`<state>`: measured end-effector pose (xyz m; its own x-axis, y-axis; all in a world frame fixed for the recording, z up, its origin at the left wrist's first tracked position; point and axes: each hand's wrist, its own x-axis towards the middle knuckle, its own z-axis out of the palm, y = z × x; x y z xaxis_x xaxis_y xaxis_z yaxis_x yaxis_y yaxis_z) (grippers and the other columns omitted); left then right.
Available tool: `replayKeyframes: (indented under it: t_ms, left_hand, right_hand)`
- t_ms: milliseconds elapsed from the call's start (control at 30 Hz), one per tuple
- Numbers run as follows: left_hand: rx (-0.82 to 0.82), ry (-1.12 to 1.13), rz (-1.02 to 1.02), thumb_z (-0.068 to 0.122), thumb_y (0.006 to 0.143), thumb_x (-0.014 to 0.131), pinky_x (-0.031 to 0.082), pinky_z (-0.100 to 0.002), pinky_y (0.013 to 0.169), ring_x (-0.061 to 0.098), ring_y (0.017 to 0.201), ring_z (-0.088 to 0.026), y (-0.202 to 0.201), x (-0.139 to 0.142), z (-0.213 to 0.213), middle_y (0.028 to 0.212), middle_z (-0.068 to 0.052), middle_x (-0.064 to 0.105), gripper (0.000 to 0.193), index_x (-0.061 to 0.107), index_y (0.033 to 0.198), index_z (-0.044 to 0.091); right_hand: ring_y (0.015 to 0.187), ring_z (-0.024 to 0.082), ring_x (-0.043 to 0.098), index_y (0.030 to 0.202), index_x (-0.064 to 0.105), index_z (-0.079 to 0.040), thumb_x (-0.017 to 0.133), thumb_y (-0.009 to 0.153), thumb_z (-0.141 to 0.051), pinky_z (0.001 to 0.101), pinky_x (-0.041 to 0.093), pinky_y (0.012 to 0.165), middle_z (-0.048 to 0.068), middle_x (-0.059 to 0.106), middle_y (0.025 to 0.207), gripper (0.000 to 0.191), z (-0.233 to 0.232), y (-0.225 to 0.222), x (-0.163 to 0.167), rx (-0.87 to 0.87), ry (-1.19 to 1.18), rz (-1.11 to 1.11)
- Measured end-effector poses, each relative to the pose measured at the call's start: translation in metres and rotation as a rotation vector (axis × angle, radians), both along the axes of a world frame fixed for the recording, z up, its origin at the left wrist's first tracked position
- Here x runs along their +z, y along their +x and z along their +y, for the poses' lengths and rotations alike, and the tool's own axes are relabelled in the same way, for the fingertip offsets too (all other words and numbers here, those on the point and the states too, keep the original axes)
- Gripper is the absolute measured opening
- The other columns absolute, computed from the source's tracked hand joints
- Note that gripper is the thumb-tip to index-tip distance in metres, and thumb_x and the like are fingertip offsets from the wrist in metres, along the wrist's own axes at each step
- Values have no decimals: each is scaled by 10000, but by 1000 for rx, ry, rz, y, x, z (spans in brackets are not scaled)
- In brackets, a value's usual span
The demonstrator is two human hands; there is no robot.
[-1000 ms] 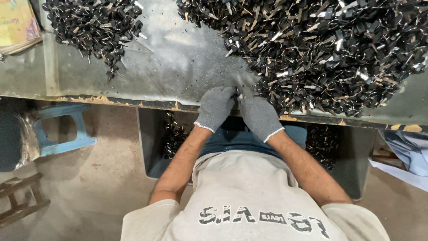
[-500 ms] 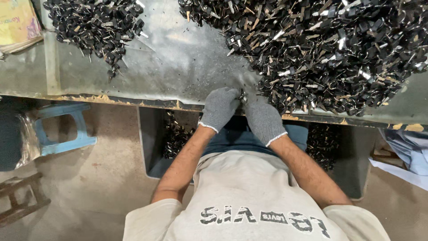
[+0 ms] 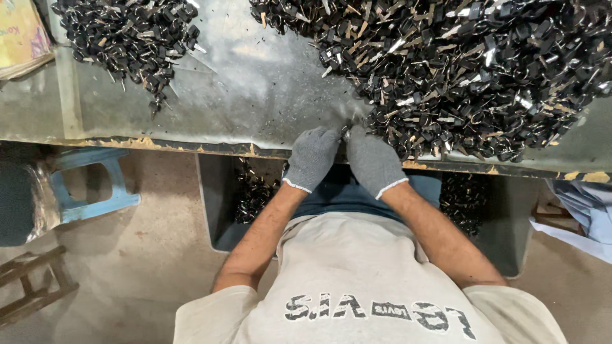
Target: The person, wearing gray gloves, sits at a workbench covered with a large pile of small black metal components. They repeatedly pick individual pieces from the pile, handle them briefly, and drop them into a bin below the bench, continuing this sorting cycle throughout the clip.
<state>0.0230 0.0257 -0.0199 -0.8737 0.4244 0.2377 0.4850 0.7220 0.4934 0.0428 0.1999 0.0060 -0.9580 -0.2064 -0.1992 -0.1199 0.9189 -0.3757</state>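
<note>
Both of my hands wear grey knit gloves and meet at the near edge of a grey metal-topped table [image 3: 255, 102]. My left hand [image 3: 312, 156] and my right hand [image 3: 373, 159] have their fingertips pinched together on a small shiny metal part [image 3: 346, 132]. They work at the near-left fringe of a large heap of small black and silver parts [image 3: 472, 70]. A smaller heap of the same parts [image 3: 131, 38] lies at the far left of the table.
Under the table edge stands a grey bin [image 3: 220, 210] with dark parts in it. A blue plastic stool [image 3: 95, 185] and a wooden frame [image 3: 32, 286] stand on the floor at left. A yellow package [image 3: 19, 35] lies at the far left corner.
My hands stay together at the table edge, with only small finger movements. The view has shifted slightly.
</note>
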Motion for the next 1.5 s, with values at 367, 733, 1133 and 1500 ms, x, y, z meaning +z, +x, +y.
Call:
replayKeyframes:
  t_ms: [367, 733, 1133, 1500]
  left_hand:
    - [-10, 24, -24, 43, 842, 656, 537, -471, 829, 663, 911, -347, 2, -11, 1, 942, -123, 655, 250, 637, 1087, 90]
    - [112, 20, -67, 96, 871, 685, 537, -476, 769, 683, 842, -347, 3, 3, -1, 893, -122, 681, 265, 667, 1135, 84]
    - [93, 29, -178, 51, 799, 664, 509, -512, 823, 655, 922, -387, 3, 6, 4, 944, -169, 680, 384, 657, 1182, 25]
    - [89, -312, -432, 78, 876, 625, 541, -497, 841, 688, 978, -379, -3, 56, -6, 992, -180, 711, 289, 655, 1164, 63]
  right_hand:
    - [619, 323, 726, 1168, 574, 17, 631, 962, -179, 426, 579, 479, 176, 694, 859, 290, -11, 17, -9, 12, 234, 145]
    - [671, 438, 677, 1123, 601, 98, 618, 987, -196, 532, 536, 590, 259, 676, 729, 324, 9, -7, -20, 52, -261, 71]
    - [753, 306, 731, 1032, 600, -29, 623, 898, -125, 402, 588, 548, 173, 686, 906, 167, 1, 17, 5, 107, 139, 234]
    - [825, 455, 686, 1110, 615, 23, 588, 962, -207, 556, 541, 715, 272, 699, 890, 274, 22, -17, 19, 163, -359, -237]
